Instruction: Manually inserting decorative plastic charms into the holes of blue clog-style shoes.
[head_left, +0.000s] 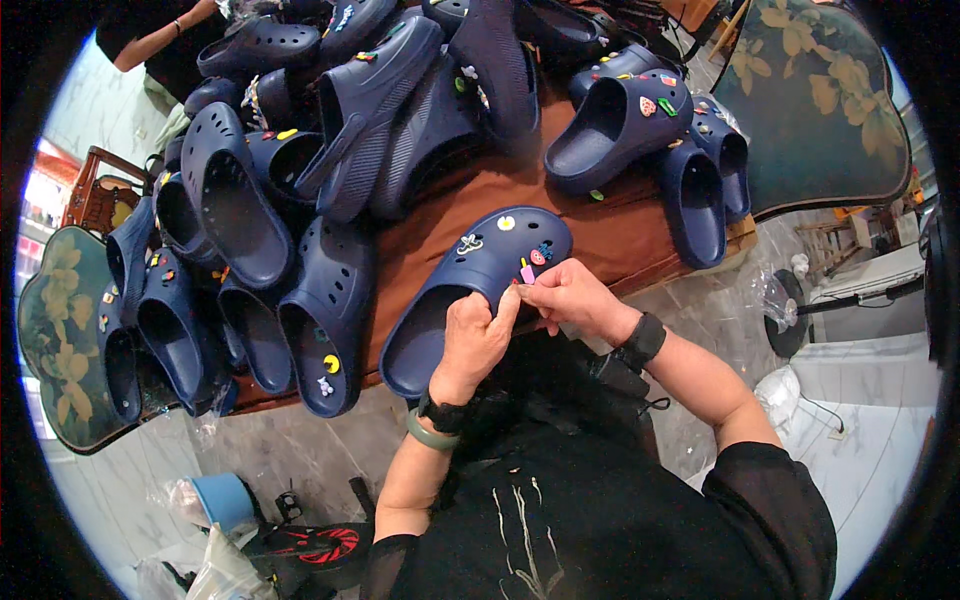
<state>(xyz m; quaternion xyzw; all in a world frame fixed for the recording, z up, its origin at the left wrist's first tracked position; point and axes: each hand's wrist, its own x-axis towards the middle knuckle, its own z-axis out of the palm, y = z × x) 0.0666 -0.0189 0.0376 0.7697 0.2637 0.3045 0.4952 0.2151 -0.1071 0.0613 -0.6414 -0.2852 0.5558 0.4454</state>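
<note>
A navy clog (pixel 470 290) lies at the near edge of the brown surface (pixel 620 235), toe pointing away from the person and its open heel toward them. The left hand (pixel 475 335) grips the clog's upper over the opening, fingers curled onto the top. The right hand (pixel 565 298) rests on the clog's right side, fingertips pinched on a small pink charm (pixel 527 271) that sits on the upper. More charms dot the toe: a white round one (pixel 506 223), a red one (pixel 538 256) and a pale ring-shaped one (pixel 469 243). The two hands are close together, nearly touching over the clog.

A heap of similar navy clogs (pixel 330 110) covers the far and left parts of the surface, many with coloured charms. Another pair (pixel 650 140) stands toward the right edge. A dark cushion with a leaf pattern (pixel 820 100) lies beyond the right corner. Another person's arm (pixel 160 40) shows at the far left corner.
</note>
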